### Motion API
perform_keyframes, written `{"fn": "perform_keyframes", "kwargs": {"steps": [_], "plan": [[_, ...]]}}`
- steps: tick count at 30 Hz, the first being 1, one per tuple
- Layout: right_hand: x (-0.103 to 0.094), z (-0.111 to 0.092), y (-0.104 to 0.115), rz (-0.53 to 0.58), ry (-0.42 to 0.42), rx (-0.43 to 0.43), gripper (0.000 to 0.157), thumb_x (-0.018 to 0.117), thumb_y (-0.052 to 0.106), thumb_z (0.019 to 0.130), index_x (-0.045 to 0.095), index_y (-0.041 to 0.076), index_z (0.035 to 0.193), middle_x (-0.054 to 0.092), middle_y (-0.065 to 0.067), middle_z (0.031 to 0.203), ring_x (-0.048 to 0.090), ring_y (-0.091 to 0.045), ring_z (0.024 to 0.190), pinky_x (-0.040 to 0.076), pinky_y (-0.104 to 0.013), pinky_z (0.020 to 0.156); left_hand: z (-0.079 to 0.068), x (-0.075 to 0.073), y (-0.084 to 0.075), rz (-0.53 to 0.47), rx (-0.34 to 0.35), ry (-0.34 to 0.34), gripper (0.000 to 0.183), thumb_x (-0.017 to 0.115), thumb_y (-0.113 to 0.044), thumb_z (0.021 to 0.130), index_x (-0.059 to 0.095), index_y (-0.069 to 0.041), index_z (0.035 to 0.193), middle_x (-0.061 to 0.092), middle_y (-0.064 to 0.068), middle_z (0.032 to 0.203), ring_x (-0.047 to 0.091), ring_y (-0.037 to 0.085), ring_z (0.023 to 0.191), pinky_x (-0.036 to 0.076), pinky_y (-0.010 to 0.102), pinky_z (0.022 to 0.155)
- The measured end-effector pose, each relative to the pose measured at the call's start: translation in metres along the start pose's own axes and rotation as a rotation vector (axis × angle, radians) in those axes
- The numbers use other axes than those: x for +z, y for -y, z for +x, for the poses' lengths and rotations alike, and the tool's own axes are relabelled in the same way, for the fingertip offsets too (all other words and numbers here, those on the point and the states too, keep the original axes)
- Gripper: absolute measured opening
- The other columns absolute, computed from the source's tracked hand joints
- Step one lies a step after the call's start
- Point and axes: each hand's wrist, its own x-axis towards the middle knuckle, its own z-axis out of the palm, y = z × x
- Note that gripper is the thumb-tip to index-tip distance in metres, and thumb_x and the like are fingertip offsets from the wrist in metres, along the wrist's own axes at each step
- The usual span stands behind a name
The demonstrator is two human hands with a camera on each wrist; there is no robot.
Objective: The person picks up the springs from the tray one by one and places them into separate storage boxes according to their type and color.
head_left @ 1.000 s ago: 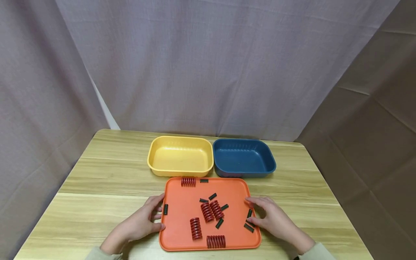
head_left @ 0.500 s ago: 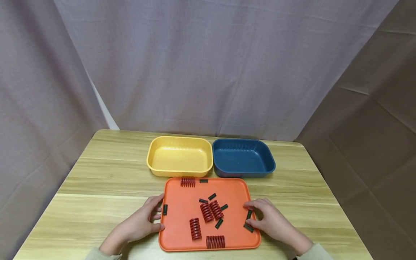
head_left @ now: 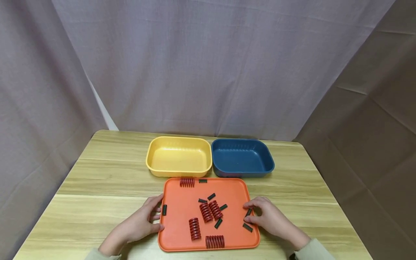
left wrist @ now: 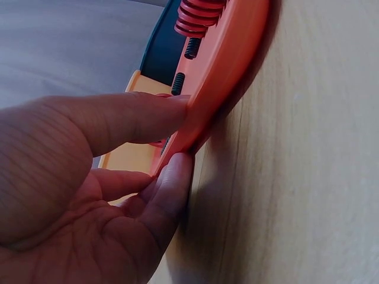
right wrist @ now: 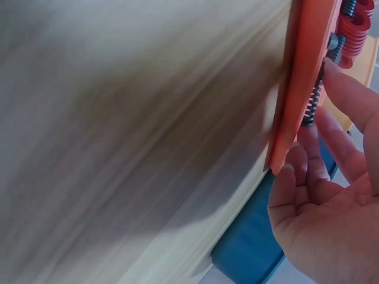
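Note:
An orange tray [head_left: 177, 198] lies on the table, bearing several large red springs [head_left: 194, 229] and several small dark green springs [head_left: 218, 223]. My left hand [head_left: 134, 225] holds the tray's left edge. In the left wrist view the thumb [left wrist: 148, 118] presses the rim from above while the fingers [left wrist: 169, 192] meet it from the side and below. At the tray's right edge, my right hand [head_left: 271, 220] pinches a small dark green spring [right wrist: 312, 106] by its ends between thumb and index finger. Another small spring [head_left: 247, 227] lies just nearer than that thumb.
Behind the tray stand a yellow bin [head_left: 178, 159] and a dark blue bin [head_left: 242, 159], side by side with nothing in them. A grey curtain [head_left: 208, 65] hangs behind the wooden table [head_left: 97, 180], and a brown cloth [head_left: 373, 144] covers the right side.
My right thumb and index finger have drawn closer together round the small spring, which now lies more slanted. The left hand keeps its place on the tray.

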Motion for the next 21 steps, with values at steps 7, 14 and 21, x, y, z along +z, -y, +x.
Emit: {"fn": "perform_keyframes", "kwargs": {"steps": [7,14,21], "plan": [[-0.0021,0.0016,-0.0042,-0.036,-0.007,-0.069,0.017,0.072,0.027,0.088,0.071,0.026,0.105,0.061,0.015,0.101,0.053,-0.015,0.103,0.048,-0.041,0.089,-0.0002,0.0002,-0.0013,0.009,0.005,0.002,0.092,0.073,0.007,0.078,0.015,0.01,0.149,0.027,0.024,0.142,0.046,0.039,0.122,0.046,0.033,0.097],[-0.0037,0.0015,-0.0035,-0.096,0.006,-0.108,0.023,0.07,0.014,0.089,0.07,0.025,0.109,0.061,0.015,0.106,0.052,-0.015,0.106,0.047,-0.042,0.09,0.0,0.0,0.0005,-0.009,0.006,0.007,0.092,0.073,0.008,0.078,0.014,0.009,0.15,0.026,0.024,0.143,0.045,0.04,0.123,0.046,0.032,0.097],[0.0006,0.0023,-0.0051,-0.135,-0.032,-0.153,0.02,0.071,0.014,0.088,0.071,0.027,0.103,0.061,0.018,0.102,0.051,-0.01,0.099,0.048,-0.037,0.086,0.0007,-0.0007,0.0017,-0.02,0.002,0.012,0.093,0.073,0.008,0.078,0.014,0.009,0.15,0.026,0.024,0.143,0.045,0.039,0.123,0.046,0.032,0.097]]}}
